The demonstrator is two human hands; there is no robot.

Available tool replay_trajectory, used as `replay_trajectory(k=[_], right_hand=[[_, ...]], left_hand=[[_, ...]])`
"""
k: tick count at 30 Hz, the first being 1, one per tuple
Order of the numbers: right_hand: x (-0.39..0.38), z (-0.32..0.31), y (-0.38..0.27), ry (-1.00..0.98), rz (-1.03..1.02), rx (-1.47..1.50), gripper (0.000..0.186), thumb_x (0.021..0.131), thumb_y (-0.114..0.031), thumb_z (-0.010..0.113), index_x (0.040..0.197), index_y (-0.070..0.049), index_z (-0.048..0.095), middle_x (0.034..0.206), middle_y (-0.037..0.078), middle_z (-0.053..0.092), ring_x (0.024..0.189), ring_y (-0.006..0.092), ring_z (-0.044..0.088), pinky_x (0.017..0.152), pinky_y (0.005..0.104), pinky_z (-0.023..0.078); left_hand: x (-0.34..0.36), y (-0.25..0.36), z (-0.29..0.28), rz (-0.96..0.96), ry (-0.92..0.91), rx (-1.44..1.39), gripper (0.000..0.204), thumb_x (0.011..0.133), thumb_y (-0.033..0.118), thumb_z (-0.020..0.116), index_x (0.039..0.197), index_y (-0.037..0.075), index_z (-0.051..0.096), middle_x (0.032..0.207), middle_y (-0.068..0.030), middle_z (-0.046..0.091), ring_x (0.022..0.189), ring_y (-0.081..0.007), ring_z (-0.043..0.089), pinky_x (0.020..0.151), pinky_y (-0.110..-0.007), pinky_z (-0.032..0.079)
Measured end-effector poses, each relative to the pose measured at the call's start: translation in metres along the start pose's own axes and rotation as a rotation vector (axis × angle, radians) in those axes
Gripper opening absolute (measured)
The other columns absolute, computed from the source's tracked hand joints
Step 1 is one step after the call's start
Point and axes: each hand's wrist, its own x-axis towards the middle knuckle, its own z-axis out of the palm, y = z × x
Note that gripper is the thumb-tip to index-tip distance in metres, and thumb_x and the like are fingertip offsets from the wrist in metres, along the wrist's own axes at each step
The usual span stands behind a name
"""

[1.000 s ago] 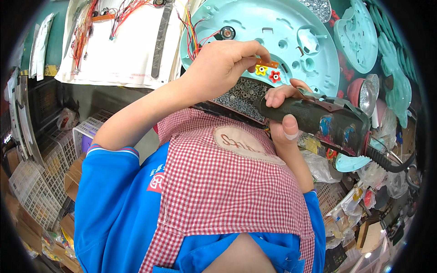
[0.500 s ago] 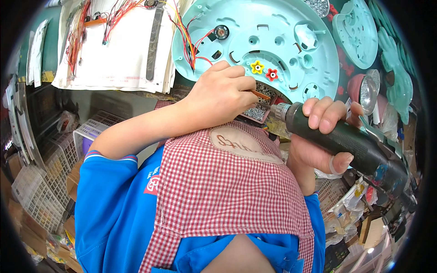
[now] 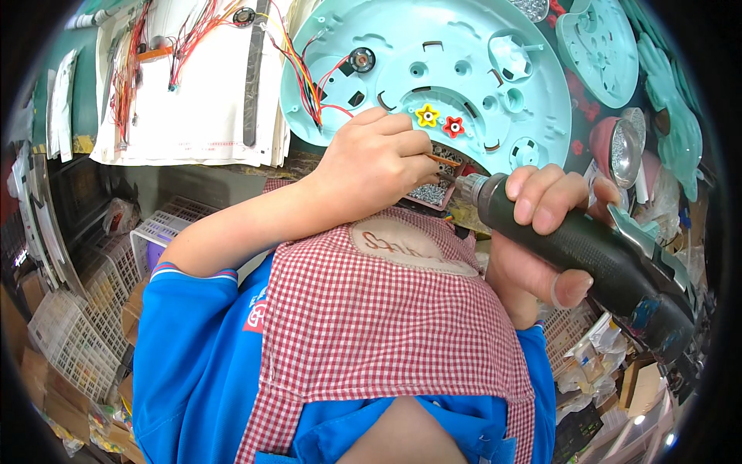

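Observation:
My left hand (image 3: 379, 158) is closed, its fingertips pinching a thin orange-brown strip (image 3: 444, 161) whose kind I cannot make out. A black power screwdriver (image 3: 583, 255) lies in my right hand (image 3: 541, 213), fingers and thumb wrapped round its body. Its metal chuck and bit point left, toward the strip; whether the bit touches it is hidden by my left hand. Beyond both hands sits a large curved teal plastic shell (image 3: 398, 77). On it are a yellow star piece (image 3: 427, 116), a red star piece (image 3: 454, 127) and a small round speaker (image 3: 362, 59) with wires.
A tray of small screws (image 3: 427, 195) stands below my left hand, partly covered. Papers (image 3: 197, 116) with red wires lie at the left. Another teal shell (image 3: 599, 58) and a red bowl (image 3: 607, 143) are at the right. White plastic crates (image 3: 77, 344) stand low at the left.
The teal shell appears slightly farther left in the picture. My hands keep the same hold on the strip and the screwdriver, with the screwdriver's front end shifted slightly left.

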Motion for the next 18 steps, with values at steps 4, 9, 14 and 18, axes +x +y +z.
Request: replay_trajectory(k=[4,9,14,18], right_hand=[[0.0015,-0.0012,-0.0042,0.025,-0.019,0.026,0.090,0.075,-0.063,0.073,0.136,-0.007,0.038,0.082,0.006,0.058,0.071,0.0186,0.056,0.071,0.0381,0.047],[0.0032,0.0007,-0.0028,0.026,-0.053,-0.003,0.092,0.075,-0.064,0.071,0.137,-0.005,0.036,0.083,0.007,0.059,0.070,0.0190,0.057,0.071,0.0385,0.048],[0.0011,0.0007,-0.0020,0.049,-0.074,-0.034,0.093,0.077,-0.064,0.070,0.136,-0.002,0.034,0.082,0.008,0.058,0.071,0.0192,0.057,0.070,0.0382,0.048],[0.0031,0.0012,-0.0031,0.072,-0.047,-0.055,0.094,0.077,-0.064,0.070,0.136,0.000,0.034,0.082,0.008,0.058,0.071,0.0193,0.057,0.070,0.0379,0.048]], left_hand=[[0.0055,0.0006,0.0020,0.002,0.012,-0.009,0.008,0.063,0.019,0.070,0.071,0.016,0.070,0.073,0.0067,0.058,0.073,-0.0120,0.055,0.066,-0.028,0.042],[0.0085,-0.0008,0.0064,-0.010,0.023,-0.043,0.008,0.063,0.018,0.071,0.070,0.016,0.069,0.073,0.0062,0.058,0.073,-0.0128,0.055,0.063,-0.030,0.043],[0.0084,0.0036,0.0074,-0.029,0.022,-0.001,0.008,0.061,0.017,0.072,0.066,0.014,0.065,0.071,0.0052,0.056,0.073,-0.0136,0.055,0.062,-0.030,0.043],[0.0118,0.0045,0.0084,-0.033,0.034,0.013,0.010,0.060,0.017,0.072,0.066,0.014,0.066,0.070,0.0050,0.056,0.072,-0.0138,0.056,0.063,-0.030,0.044]])
